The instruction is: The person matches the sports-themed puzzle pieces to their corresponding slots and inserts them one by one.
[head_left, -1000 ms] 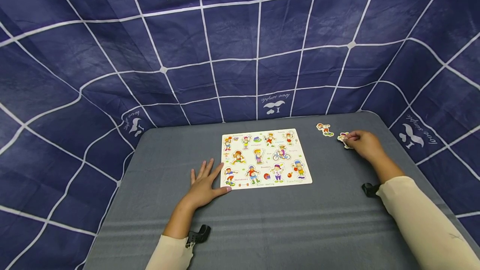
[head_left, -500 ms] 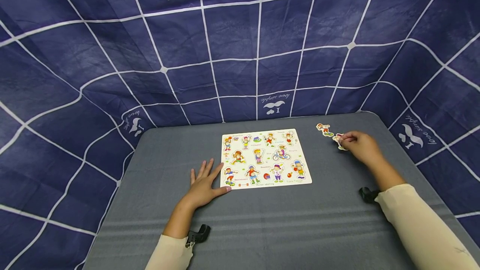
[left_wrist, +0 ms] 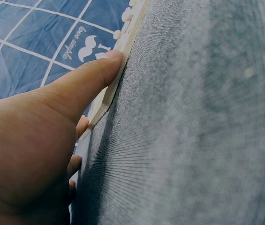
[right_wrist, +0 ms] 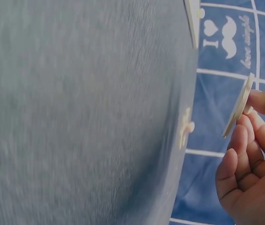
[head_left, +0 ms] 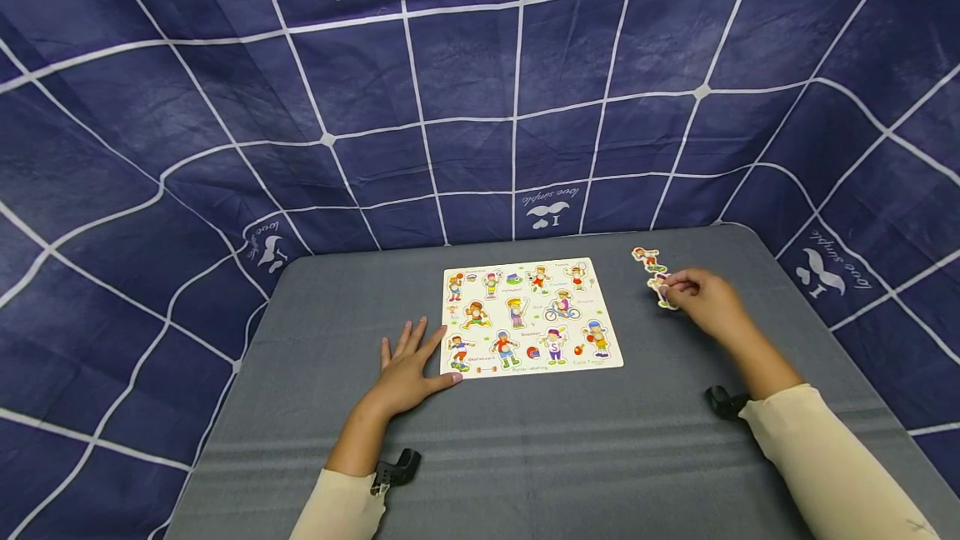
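My right hand [head_left: 701, 298] pinches the small knob of a wooden figure puzzle piece [head_left: 660, 292]. In the right wrist view this piece [right_wrist: 238, 108] is held tilted above the tabletop, thumb and index finger at its knob. A second puzzle piece [head_left: 649, 260], a red-capped figure, lies on the cloth just beyond it. My left hand [head_left: 405, 377] lies spread at the near left corner of the wooden knob puzzle board [head_left: 498, 315]. Its thumb [left_wrist: 99, 70] rests on the board's edge in the left wrist view. Several sports figures sit on the board.
A grey cloth [head_left: 517, 448] covers the table. Dark blue curtain [head_left: 465, 65] with white grid lines hangs behind and along both sides. Each wrist carries a black strap device, such as the left one [head_left: 397, 469].
My right hand has moved left with the puzzle piece, from right of the second piece to just in front of it. The left hand and the board have stayed put.
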`<state>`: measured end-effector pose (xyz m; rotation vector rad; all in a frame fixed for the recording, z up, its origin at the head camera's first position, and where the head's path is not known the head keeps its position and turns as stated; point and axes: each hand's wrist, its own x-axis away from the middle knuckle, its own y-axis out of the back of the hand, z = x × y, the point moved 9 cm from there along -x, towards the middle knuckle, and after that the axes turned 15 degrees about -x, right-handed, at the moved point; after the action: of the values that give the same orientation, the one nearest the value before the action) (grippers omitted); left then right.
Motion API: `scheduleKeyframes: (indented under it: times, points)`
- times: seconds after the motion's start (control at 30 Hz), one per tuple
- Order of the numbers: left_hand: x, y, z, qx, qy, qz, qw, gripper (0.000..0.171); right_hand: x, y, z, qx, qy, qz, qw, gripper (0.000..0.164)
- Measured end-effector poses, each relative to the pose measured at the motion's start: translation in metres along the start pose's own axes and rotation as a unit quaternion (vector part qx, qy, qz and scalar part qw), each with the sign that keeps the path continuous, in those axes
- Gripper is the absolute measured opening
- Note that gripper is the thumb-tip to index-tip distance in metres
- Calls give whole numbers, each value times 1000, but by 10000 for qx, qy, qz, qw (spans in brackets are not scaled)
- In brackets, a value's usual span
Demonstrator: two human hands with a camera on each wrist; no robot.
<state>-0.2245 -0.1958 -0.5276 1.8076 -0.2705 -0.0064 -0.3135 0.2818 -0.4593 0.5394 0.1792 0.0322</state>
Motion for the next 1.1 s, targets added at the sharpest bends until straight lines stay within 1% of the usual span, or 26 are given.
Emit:
scheduleKeyframes:
  times: [0.33,0.67,0.9,1.1]
  points:
    - [-1,-2,1,-1,35,40,10000,95,8,-19,19,-196,277,-58,9994,18]
    - [-2,-4,2,-47,43,82,9999,95,16,-39,33,-605,267,43,9978,16]
    - [-2,-4,2,-50,32,89,9999,95,19,-55,37,-612,188,169,9978,15]
    - [-2,-3,2,-30,34,106,9999,95,22,-71,42,-731,153,333,9966,14]
